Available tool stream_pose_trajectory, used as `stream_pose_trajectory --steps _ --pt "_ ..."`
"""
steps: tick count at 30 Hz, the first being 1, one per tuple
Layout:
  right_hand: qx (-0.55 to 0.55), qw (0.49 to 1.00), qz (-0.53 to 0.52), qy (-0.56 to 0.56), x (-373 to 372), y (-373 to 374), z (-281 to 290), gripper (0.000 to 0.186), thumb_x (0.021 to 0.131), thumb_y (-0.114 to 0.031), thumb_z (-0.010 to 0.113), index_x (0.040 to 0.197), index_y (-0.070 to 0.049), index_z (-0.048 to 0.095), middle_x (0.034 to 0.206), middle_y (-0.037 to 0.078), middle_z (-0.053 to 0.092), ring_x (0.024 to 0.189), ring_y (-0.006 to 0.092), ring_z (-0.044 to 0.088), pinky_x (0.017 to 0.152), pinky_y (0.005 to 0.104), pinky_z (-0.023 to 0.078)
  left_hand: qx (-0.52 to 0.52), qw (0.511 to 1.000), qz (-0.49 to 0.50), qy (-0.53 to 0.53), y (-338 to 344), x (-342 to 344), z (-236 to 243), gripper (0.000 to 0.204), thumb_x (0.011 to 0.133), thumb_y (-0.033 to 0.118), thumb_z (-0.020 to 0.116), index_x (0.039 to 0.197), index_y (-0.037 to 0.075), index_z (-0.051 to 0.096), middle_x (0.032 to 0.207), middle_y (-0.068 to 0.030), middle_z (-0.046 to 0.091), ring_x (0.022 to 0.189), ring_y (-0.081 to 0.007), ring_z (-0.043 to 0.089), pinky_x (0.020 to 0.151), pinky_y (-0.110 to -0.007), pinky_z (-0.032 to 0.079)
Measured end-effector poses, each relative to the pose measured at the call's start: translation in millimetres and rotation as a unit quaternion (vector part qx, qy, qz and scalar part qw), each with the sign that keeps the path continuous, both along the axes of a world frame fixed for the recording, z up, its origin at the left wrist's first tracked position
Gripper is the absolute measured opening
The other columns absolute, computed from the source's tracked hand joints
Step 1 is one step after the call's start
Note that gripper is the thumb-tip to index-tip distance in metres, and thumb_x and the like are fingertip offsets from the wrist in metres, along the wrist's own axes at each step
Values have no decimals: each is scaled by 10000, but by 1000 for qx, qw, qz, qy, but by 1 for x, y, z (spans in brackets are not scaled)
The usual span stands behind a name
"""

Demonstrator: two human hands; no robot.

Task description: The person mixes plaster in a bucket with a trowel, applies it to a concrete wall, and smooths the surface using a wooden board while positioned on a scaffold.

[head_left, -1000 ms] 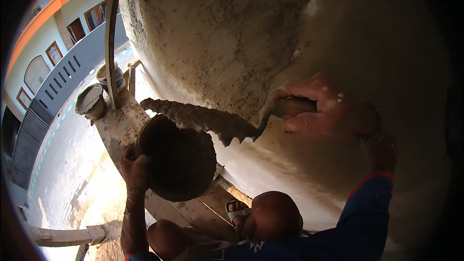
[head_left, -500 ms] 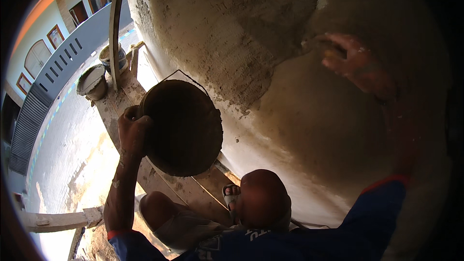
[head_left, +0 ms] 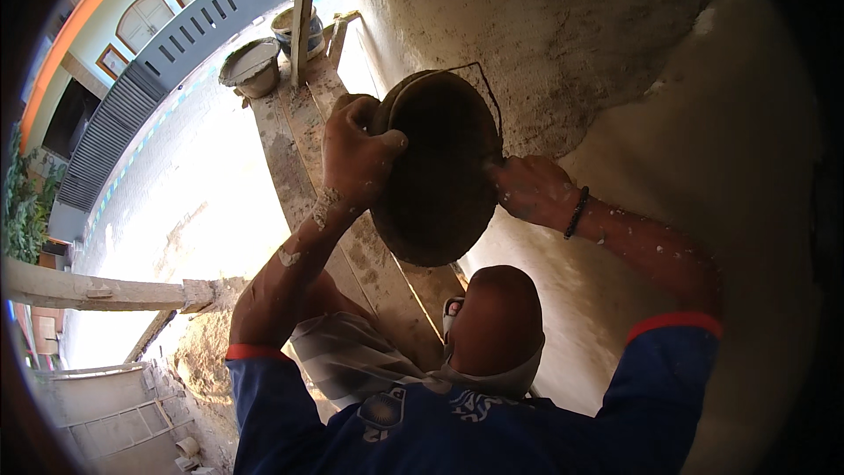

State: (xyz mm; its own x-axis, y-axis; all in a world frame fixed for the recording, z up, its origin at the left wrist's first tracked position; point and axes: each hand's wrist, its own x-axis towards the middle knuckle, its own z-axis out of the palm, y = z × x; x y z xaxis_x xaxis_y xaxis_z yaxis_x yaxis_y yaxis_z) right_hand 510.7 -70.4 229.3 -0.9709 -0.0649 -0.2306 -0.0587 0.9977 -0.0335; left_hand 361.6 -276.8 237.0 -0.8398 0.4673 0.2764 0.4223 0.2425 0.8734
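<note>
A dark, mortar-stained bucket [head_left: 440,185] is tilted so that its round mouth faces me, and its inside lies in deep shadow. My left hand [head_left: 356,154] grips its left rim, thumb over the edge. At the right rim, my right hand [head_left: 532,189] is closed with its fingertips in shadow; whatever it holds, if anything, I cannot make out. A thin wire handle [head_left: 492,97] stands up along the upper right of the bucket. Grey specks of mortar cling to both forearms.
Wooden planks [head_left: 294,154] run beneath me beside a partly plastered wall [head_left: 545,44]. At their far end stand a tub of grey mortar [head_left: 251,69] and another bucket [head_left: 286,31], near an upright pole [head_left: 304,18]. A wooden rail [head_left: 97,290] crosses at left, above bright paving.
My right hand has come down from the wall to the bucket's right rim. In my left hand the bucket has turned to a narrower oval. The view has shifted too.
</note>
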Motion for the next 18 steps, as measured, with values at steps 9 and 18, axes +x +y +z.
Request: stream_pose_trajectory --steps 9,18 --pt "-271 956 9 108 8 -7 -45 245 861 -289 562 1014 -101 594 838 167 644 776 372 631 678 459 512 30 992 65 -100 -4 3 -4 332 616 70 653 902 -95 618 895 -146 611 792 -246 609 746 -325 495" --pt "-173 981 -82 29 11 13 2 287 904 -331 499 1080 -113 560 812 215 648 801 415 626 707 499 496 125 970 71 -194 -18 -6 -42 324 673 26 619 982 -72 624 886 -132 651 753 -164 610 696 -294 500"
